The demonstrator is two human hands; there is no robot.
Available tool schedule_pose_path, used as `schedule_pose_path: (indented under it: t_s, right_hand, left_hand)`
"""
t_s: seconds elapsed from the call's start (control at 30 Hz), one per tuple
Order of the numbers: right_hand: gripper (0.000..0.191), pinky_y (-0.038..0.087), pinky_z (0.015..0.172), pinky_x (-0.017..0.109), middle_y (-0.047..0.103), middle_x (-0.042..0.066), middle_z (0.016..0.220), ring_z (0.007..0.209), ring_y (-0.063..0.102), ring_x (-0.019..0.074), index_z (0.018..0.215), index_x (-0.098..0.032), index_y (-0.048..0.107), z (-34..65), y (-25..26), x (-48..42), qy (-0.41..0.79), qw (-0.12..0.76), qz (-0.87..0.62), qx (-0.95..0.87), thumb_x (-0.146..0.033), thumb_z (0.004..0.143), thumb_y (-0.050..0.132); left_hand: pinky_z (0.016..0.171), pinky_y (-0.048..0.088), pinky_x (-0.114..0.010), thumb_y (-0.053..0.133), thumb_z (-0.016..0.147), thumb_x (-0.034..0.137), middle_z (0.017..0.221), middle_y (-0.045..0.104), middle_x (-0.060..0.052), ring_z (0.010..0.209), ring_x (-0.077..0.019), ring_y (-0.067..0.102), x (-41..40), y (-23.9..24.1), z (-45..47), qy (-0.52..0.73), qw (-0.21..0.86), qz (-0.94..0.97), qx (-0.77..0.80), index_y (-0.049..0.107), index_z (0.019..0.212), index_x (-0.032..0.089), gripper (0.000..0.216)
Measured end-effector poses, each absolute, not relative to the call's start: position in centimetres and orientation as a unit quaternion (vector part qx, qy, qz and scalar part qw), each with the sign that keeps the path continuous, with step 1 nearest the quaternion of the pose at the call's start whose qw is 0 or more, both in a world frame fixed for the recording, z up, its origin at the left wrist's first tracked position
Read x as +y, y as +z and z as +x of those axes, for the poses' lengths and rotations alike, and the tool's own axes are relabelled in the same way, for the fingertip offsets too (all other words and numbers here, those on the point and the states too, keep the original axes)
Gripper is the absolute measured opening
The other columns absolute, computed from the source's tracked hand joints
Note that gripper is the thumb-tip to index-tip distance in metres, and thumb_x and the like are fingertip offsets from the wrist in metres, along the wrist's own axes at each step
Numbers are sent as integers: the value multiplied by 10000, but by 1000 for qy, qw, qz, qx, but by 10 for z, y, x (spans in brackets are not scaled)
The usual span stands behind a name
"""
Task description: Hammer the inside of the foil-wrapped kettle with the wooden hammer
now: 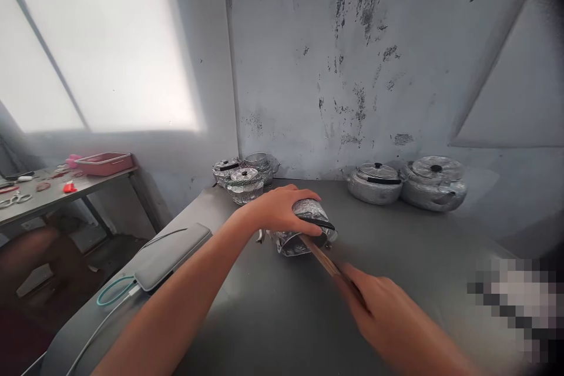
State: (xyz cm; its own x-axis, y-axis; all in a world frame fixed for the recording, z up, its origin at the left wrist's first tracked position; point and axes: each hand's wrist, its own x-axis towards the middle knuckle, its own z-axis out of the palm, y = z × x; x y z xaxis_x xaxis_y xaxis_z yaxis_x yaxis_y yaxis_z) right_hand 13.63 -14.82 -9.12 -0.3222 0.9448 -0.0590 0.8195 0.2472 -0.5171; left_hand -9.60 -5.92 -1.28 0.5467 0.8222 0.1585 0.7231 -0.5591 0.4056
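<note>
A small silvery pot [311, 209] with a crinkled, foil-like surface lies tipped on the grey table, its dark mouth towards me. My left hand [282, 210] grips it from above, thumb and fingers around its side and along a black strip [324, 224] at the edge. In my right hand [374, 302] is a long wooden stick [322, 257], closed in the fingers and slanting up to the left. Its far tip reaches into the pot's mouth, so the end is hidden.
Several silvery lidded pots [245, 185] stand at the back left; a lidded pan [374, 188] and a larger pot [435, 185] stand back right. A grey case [174, 255] with a white cable lies left. A side table holds a pink tray [106, 164] and scissors [16, 200].
</note>
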Motion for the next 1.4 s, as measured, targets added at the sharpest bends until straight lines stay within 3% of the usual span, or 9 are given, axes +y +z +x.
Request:
schedule_pose_path:
  t_s: [0.1, 0.2, 0.3, 0.4, 0.6, 0.73, 1.07, 1.4]
  right_hand:
    - [352, 413, 684, 334, 762, 49, 835, 840, 731, 261, 838, -277, 597, 134, -92, -151, 236, 138, -564, -780, -362, 1032, 315]
    - [390, 432, 741, 350, 743, 55, 787, 912, 734, 279, 829, -275, 585, 134, -94, -151, 243, 149, -559, -778, -386, 1045, 280]
    - [399, 420, 710, 354, 724, 41, 742, 775, 712, 251, 820, -274, 556, 132, -96, -152, 259, 142, -563, -772, -387, 1056, 254]
    - [388, 368, 630, 349, 723, 30, 749, 653, 650, 225, 826, -279, 523, 130, -99, -153, 242, 140, -585, -761, -390, 1061, 235]
    - [385, 356, 657, 359, 725, 54, 770, 704, 663, 238, 869, -271, 513, 127, -103, -156, 248, 111, -587, -763, -351, 1070, 195]
    - [376, 312, 599, 350, 687, 22, 694, 588, 582, 218, 856, -283, 471, 126, -101, -155, 230, 106, -605, -755, -365, 1071, 173]
    - [367, 325, 615, 355, 719, 51, 758, 657, 650, 250, 937, -267, 523, 123, -108, -151, 215, 102, -590, -771, -325, 1061, 183]
    - [393, 351, 638, 345, 718, 49, 745, 683, 674, 239, 863, -260, 526, 120, -105, -153, 226, 114, -579, -775, -329, 1064, 195]
  left_hand:
    - [1120, 411, -481, 729, 755, 702, 1561, 412, -35, 1370, -364, 475, -62, -16, -88, 185, 120, 879, 422, 613, 1337, 374, 679]
    - [1103, 431, -463, 741, 763, 671, 1482, 522, -27, 1295, -334, 552, -62, -18, -84, 191, 120, 887, 403, 619, 1317, 344, 655]
    - [1066, 463, -432, 745, 776, 641, 1384, 609, -13, 1213, -308, 611, -60, -17, -85, 195, 137, 885, 400, 619, 1324, 341, 637]
    - [1111, 430, -426, 746, 782, 637, 1423, 584, -12, 1261, -311, 587, -57, -17, -89, 200, 148, 884, 396, 630, 1337, 349, 636]
    - [1131, 416, -426, 765, 774, 629, 1447, 564, -17, 1308, -317, 553, -51, -18, -96, 199, 168, 881, 394, 633, 1356, 367, 652]
    - [1130, 420, -421, 755, 777, 647, 1432, 578, -9, 1304, -312, 554, -47, -18, -100, 203, 186, 874, 400, 627, 1366, 382, 658]
    - [1120, 425, -408, 749, 790, 638, 1409, 598, -14, 1289, -307, 565, -41, -21, -102, 213, 191, 871, 399, 644, 1350, 378, 626]
    - [1115, 429, -405, 745, 791, 638, 1405, 608, -18, 1288, -305, 571, -40, -21, -102, 219, 187, 870, 400, 652, 1341, 367, 621]
